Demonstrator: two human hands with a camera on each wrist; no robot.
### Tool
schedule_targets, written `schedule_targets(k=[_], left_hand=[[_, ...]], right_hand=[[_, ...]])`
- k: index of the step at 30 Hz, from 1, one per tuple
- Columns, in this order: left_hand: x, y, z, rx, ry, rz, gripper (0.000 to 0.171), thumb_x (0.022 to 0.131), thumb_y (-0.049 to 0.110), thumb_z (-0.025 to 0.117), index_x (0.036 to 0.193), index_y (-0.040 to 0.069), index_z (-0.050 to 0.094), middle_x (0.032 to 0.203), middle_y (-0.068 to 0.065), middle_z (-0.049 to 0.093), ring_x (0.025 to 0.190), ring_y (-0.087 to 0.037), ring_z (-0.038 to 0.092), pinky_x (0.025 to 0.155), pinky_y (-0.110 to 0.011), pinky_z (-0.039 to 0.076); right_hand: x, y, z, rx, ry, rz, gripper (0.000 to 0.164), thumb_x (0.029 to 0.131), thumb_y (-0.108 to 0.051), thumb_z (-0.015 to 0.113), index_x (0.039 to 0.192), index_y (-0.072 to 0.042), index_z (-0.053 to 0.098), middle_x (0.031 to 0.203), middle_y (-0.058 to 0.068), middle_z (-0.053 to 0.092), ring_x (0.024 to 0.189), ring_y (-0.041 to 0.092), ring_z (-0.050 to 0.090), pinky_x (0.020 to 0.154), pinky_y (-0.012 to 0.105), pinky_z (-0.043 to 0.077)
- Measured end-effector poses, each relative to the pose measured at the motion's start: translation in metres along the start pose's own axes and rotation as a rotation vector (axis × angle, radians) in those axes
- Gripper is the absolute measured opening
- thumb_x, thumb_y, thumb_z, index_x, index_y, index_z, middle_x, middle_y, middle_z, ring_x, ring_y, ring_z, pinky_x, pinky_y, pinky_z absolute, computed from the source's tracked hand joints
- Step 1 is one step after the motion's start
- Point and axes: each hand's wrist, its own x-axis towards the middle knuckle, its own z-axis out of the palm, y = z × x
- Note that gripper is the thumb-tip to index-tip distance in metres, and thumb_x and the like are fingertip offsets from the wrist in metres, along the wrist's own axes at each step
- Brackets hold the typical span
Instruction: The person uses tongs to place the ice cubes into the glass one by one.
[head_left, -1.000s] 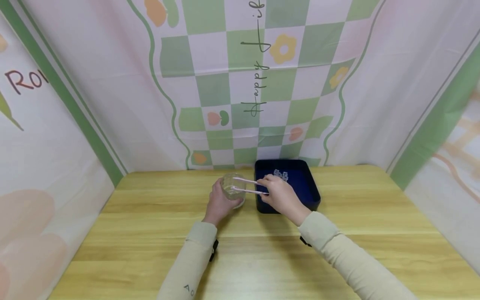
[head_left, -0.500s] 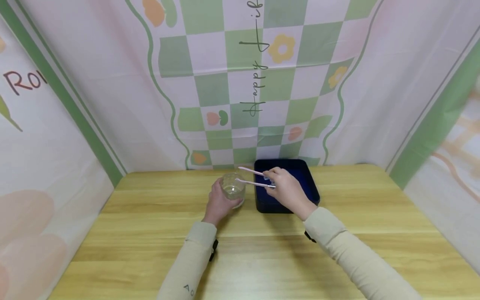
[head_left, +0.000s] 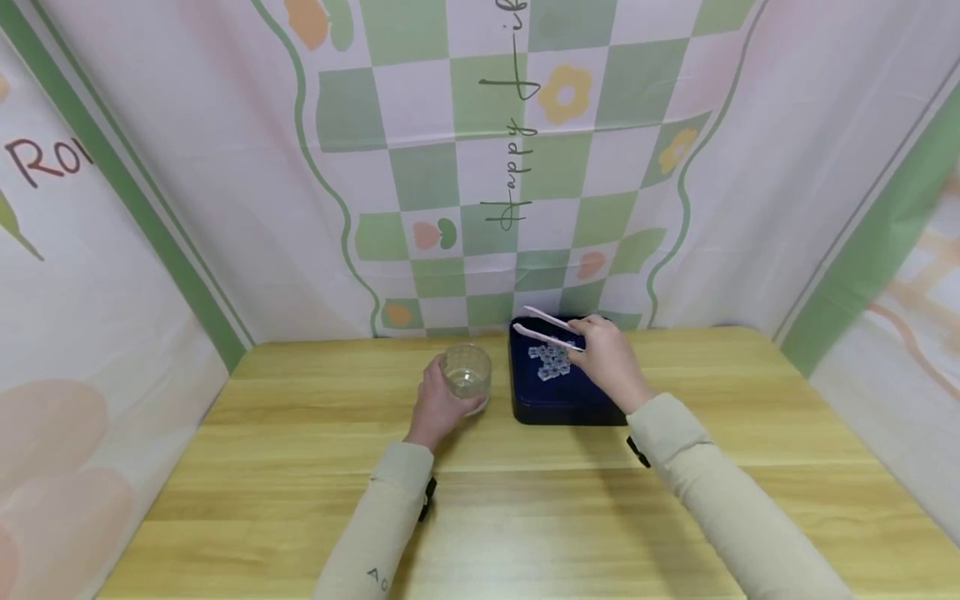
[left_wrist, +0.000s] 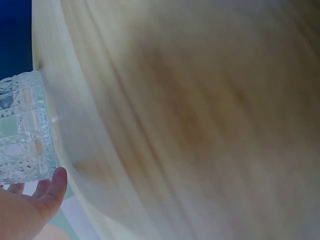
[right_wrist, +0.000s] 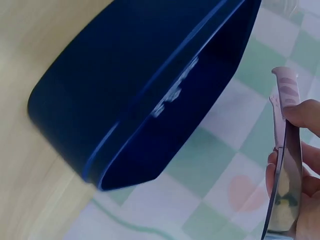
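My left hand (head_left: pixel 441 404) grips a clear glass (head_left: pixel 467 377) standing on the table; its patterned, faceted wall shows in the left wrist view, with my fingertips (left_wrist: pixel 59 182) against it. In my right hand (head_left: pixel 606 358) are tongs (head_left: pixel 546 336) with pale pink tips, their arms spread apart with nothing between them. The tongs hang over a dark blue square tray (head_left: pixel 573 414). Several clear ice-like cubes (head_left: pixel 553 362) lie in the tray below the tips. From the right wrist, the steel tongs (right_wrist: pixel 287 170) appear above and beyond the tray wall (right_wrist: pixel 110 75).
A wooden table (head_left: pixel 315 500) carries everything. Behind it hangs a cloth backdrop (head_left: pixel 480 167) with green and white checks, close to the tray's far edge. More printed cloth (head_left: pixel 97 333) closes off the left side, and the right side likewise.
My right hand has carried the tongs from over the glass, to the right and back, over the tray, uncovering the clear cubes. My left hand and the glass have stayed put.
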Motion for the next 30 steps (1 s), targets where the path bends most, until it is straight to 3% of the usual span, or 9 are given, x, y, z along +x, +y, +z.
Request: schedule_targets(k=[8,16,25,30], left_hand=[[0.000,0.002,-0.001,0.017,-0.001,-0.003,0.097,0.068,0.028,0.085,0.145,0.007,0.029,0.141,-0.017,0.044,0.130,-0.039,0.045,0.106,-0.057,0.042],[-0.001,0.005,-0.002,0.044,-0.005,-0.010,0.096,0.070,0.029,0.084,0.144,0.006,0.029,0.140,-0.018,0.044,0.130,-0.039,0.044,0.106,-0.056,0.042],[0.000,0.002,0.001,0.042,-0.011,-0.011,0.096,0.070,0.031,0.084,0.145,0.007,0.028,0.141,-0.017,0.043,0.130,-0.039,0.043,0.106,-0.056,0.042],[0.001,0.000,0.001,0.043,0.004,0.006,0.097,0.069,0.031,0.084,0.144,0.007,0.029,0.141,-0.018,0.043,0.130,-0.039,0.043,0.106,-0.056,0.042]], right_hand=[[0.005,0.022,0.000,-0.028,-0.004,0.114,0.036,0.075,-0.001,0.070,0.108,0.011,0.065,0.101,0.030,0.066,0.089,0.044,0.063,0.077,0.053,0.054],[-0.001,0.035,0.000,-0.042,-0.090,0.225,0.033,0.077,0.000,0.067,0.107,0.011,0.066,0.100,0.032,0.066,0.088,0.045,0.063,0.075,0.054,0.053],[-0.009,0.046,0.007,-0.076,-0.091,0.242,0.030,0.074,0.001,0.070,0.101,0.013,0.066,0.092,0.032,0.066,0.083,0.046,0.062,0.073,0.055,0.052],[-0.010,0.048,0.015,-0.095,-0.088,0.241,0.021,0.074,0.000,0.071,0.091,0.012,0.067,0.084,0.030,0.065,0.078,0.045,0.061,0.069,0.055,0.051]])
